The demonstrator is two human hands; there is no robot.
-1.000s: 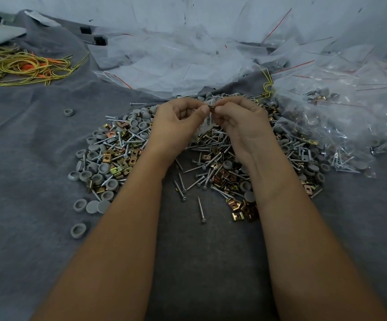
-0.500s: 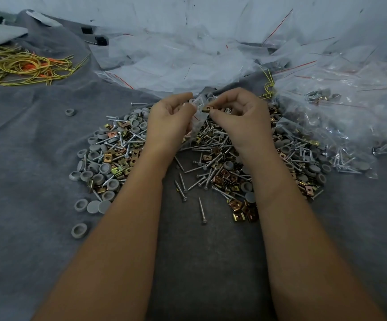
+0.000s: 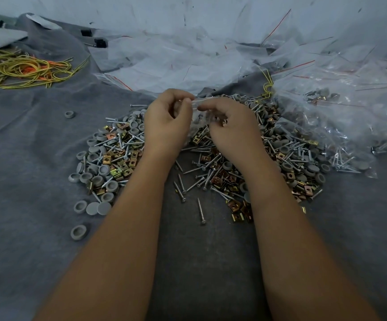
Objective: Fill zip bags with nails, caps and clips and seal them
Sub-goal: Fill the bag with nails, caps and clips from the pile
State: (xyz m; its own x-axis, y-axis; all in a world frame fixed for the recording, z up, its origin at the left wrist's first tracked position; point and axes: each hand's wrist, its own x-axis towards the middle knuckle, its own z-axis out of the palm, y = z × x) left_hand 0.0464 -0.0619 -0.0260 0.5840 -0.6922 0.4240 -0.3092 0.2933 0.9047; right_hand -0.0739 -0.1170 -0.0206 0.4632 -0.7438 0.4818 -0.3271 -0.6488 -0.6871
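Both hands are raised over a grey cloth (image 3: 25, 158): a small clear zip bag (image 3: 199, 112) is pinched at its top edge by the left hand (image 3: 167, 126) and the right hand (image 3: 231, 128). Nails, caps and clips (image 3: 118, 158) are heaped beneath, with filled bags (image 3: 338, 126) piled at right.

No text, label, brand, number or sign can be read anywhere in the view.
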